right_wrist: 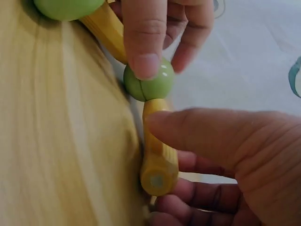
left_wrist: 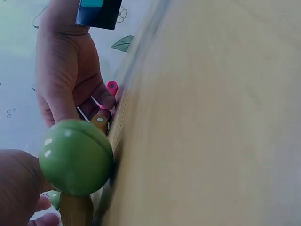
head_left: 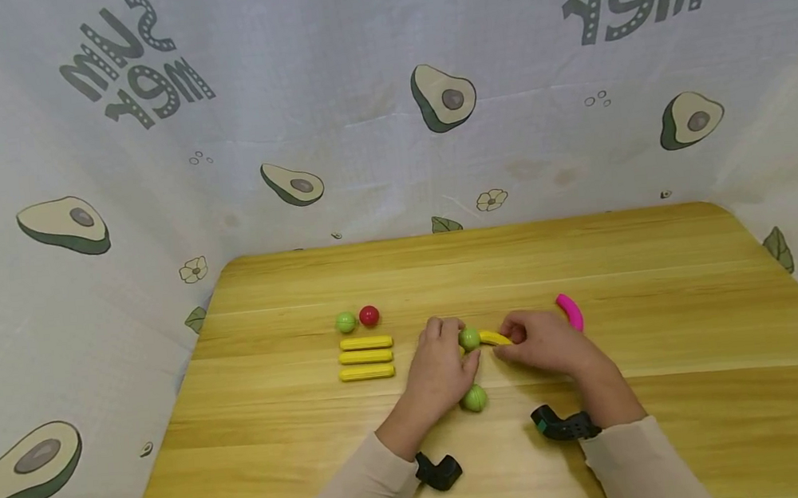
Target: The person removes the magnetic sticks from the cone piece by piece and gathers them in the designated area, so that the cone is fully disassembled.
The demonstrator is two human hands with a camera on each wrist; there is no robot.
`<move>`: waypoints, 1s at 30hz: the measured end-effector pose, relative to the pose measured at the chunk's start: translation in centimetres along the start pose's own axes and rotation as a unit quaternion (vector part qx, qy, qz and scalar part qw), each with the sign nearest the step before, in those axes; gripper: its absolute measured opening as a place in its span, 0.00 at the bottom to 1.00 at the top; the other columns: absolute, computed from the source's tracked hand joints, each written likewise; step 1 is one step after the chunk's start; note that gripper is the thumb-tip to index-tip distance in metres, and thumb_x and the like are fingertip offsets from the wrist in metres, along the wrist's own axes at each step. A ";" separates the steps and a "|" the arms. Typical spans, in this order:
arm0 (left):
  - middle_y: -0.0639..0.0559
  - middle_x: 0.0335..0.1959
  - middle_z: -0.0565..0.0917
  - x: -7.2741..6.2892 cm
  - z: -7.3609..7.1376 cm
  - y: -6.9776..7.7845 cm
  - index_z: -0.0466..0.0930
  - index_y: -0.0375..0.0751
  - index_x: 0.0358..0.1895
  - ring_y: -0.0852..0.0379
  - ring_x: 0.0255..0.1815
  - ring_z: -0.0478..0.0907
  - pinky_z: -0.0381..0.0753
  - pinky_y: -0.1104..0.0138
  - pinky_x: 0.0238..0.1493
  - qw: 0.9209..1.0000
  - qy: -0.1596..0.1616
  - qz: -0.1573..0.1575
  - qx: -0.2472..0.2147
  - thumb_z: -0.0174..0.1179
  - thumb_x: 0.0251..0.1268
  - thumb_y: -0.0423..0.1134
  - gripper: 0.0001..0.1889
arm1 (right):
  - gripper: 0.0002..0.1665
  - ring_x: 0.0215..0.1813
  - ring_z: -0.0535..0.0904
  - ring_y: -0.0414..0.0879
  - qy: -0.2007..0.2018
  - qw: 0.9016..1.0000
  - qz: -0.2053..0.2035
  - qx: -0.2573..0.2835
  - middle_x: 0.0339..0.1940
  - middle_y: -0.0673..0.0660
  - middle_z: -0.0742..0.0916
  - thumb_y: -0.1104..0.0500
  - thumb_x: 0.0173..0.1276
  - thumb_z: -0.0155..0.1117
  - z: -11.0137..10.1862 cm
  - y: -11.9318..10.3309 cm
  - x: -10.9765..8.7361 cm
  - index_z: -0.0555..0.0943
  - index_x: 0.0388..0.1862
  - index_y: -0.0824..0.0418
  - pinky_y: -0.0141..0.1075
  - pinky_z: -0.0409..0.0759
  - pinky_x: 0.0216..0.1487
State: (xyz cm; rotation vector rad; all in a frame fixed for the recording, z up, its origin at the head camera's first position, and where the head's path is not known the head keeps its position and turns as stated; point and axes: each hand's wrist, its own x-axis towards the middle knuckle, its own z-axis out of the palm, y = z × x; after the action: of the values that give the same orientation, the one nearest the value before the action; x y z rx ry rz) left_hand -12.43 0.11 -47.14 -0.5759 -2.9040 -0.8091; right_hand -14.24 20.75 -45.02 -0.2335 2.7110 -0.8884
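Near the middle of the pale wooden desk (head_left: 661,272) we see both hands meeting. The left hand (head_left: 441,365) pinches a small green wooden ball (head_left: 469,338) between thumb and fingers — its grip is closed on that ball. The right hand (head_left: 548,344) grips a short yellow wooden rod (head_left: 496,338), whose end touches the ball. A second green ball (head_left: 474,398) lies just beside the left hand. A pink curved piece (head_left: 570,311) rests near the right hand — three yellow sticks (head_left: 366,357) lie well to the left.
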 end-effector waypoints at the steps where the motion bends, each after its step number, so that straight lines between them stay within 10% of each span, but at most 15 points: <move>1: 0.46 0.51 0.77 0.0 0.1 0.1 0.74 0.41 0.61 0.52 0.50 0.77 0.81 0.62 0.53 1.000 0.000 -0.009 -0.006 0.64 0.71 0.48 0.22 | 0.13 0.30 0.73 0.44 0.003 1.000 -0.004 0.000 0.29 0.51 0.82 0.51 0.65 0.73 0.1 0.0 0.1 0.83 0.39 0.57 0.35 0.72 0.34; 30: 0.50 0.48 0.85 0.3 1.1 -0.4 0.77 0.43 0.60 0.53 0.50 0.81 0.80 0.62 0.55 1.000 -0.012 0.003 0.028 0.60 0.75 0.53 0.21 | 0.12 0.33 0.78 0.43 0.065 0.995 -0.024 -0.078 0.30 0.52 0.86 0.54 0.64 0.74 -0.6 -0.9 0.0 0.88 0.37 0.62 0.39 0.79 0.38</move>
State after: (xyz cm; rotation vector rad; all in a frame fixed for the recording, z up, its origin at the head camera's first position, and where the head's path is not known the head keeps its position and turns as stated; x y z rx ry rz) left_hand -12.82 0.47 -48.21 -0.5914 -2.9343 -0.7212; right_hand -14.36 20.38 -44.09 -0.2844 2.9100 -0.7288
